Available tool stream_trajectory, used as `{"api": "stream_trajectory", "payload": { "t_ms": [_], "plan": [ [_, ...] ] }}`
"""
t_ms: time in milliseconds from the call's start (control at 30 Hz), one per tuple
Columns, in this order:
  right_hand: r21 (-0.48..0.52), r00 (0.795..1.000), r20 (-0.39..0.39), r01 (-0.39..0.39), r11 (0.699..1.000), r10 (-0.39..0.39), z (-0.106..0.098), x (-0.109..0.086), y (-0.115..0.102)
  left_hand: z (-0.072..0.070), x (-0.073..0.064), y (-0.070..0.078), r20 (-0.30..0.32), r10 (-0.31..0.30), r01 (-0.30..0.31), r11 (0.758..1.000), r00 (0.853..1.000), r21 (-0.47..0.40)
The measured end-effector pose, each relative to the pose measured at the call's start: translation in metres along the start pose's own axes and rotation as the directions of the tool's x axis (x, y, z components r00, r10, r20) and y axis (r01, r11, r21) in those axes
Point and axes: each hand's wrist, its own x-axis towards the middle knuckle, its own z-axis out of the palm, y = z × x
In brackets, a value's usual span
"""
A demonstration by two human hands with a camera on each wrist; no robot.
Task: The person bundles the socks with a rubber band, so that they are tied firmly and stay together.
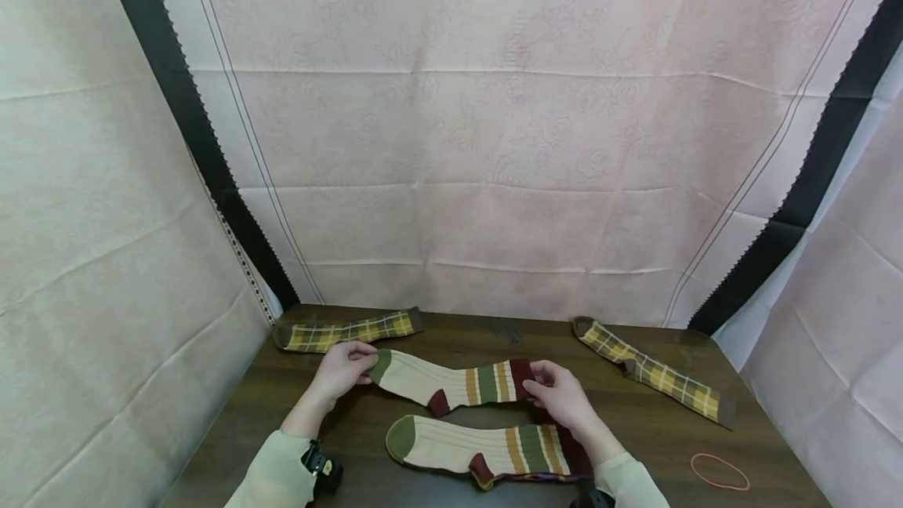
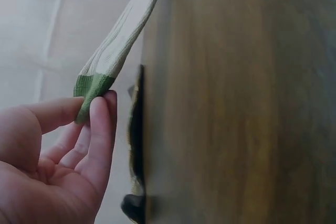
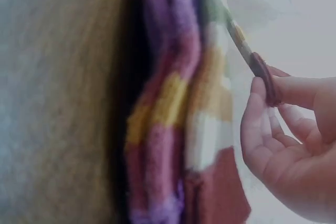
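Note:
A cream sock [image 1: 430, 377] with a green toe, maroon heel and cuff, and orange and green stripes is stretched level above the table. My left hand [image 1: 344, 371] pinches its green toe [image 2: 92, 87] between thumb and fingers. At the other end, my right hand [image 1: 560, 392] pinches the maroon cuff [image 3: 266, 80]. Nearer to me, a matching cream sock [image 1: 458, 445] lies flat on the table. Under its edge, purple, maroon and yellow knit layers [image 3: 165, 129] show in the right wrist view.
On the dark wooden table [image 1: 635, 445], a yellow plaid sock [image 1: 353, 332] lies at the back left and another plaid sock [image 1: 652, 371] at the right. A pinkish rubber band [image 1: 719, 472] is at the front right. Pale cloth [image 1: 508, 139] hangs behind and at both sides.

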Motion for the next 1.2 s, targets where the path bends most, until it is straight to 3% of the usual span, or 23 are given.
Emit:
{"api": "stream_trajectory", "payload": {
  "t_ms": [133, 467, 833, 1000, 1200],
  "plan": [
    [0.075, 1.0, -0.025, -0.011, 0.997, 0.013, -0.006, -0.003, -0.005, 0.002, -0.002, 0.006, -0.007, 0.018, -0.018, 0.999, 1.0, -0.041],
    [0.143, 0.997, -0.07, -0.026, 0.989, 0.036, -0.025, -0.015, -0.015, 0.008, -0.013, 0.024, -0.014, 0.037, -0.039, 0.99, 0.999, -0.136],
    [0.244, 0.99, -0.093, -0.083, 0.966, 0.109, -0.046, -0.034, -0.007, 0.02, -0.031, 0.032, 0.072, 0.043, -0.023, 0.968, 0.996, -0.25],
    [0.261, 0.991, -0.061, -0.103, 0.96, 0.123, -0.056, -0.042, -0.003, 0.025, -0.039, 0.031, 0.118, 0.049, -0.014, 0.961, 0.992, -0.277],
    [0.242, 0.996, 0.032, -0.094, 0.966, 0.089, -0.068, -0.048, 0.002, 0.029, -0.049, 0.027, 0.158, 0.039, 0.008, 0.958, 0.987, -0.287]
  ]
}}
